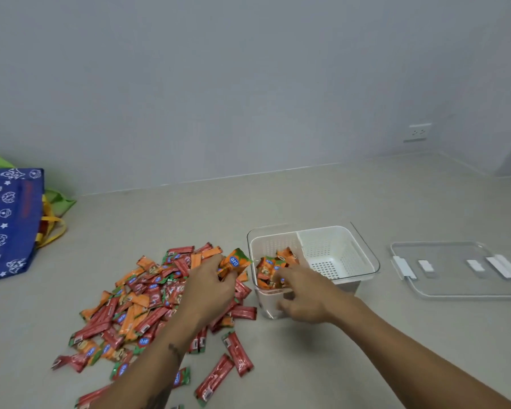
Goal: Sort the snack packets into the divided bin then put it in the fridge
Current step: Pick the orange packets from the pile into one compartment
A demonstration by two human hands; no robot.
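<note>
A heap of red and orange snack packets (148, 302) lies on the beige counter, left of a clear divided bin (366, 255) with a white perforated insert. The bin's left compartment holds several orange packets (270, 268); its right compartment holds nothing. My left hand (210, 281) is above the heap's right edge, pinching an orange packet (235, 261) just left of the bin. My right hand (301, 296) rests at the bin's near left corner, fingers spread over the left compartment, with nothing visibly in it.
The bin's clear lid (455, 278) with white clips lies flat to the right. A blue printed tote bag (9, 222) with yellow handles stands at the far left, green fabric behind it. A wall socket (418, 132) sits on the back wall.
</note>
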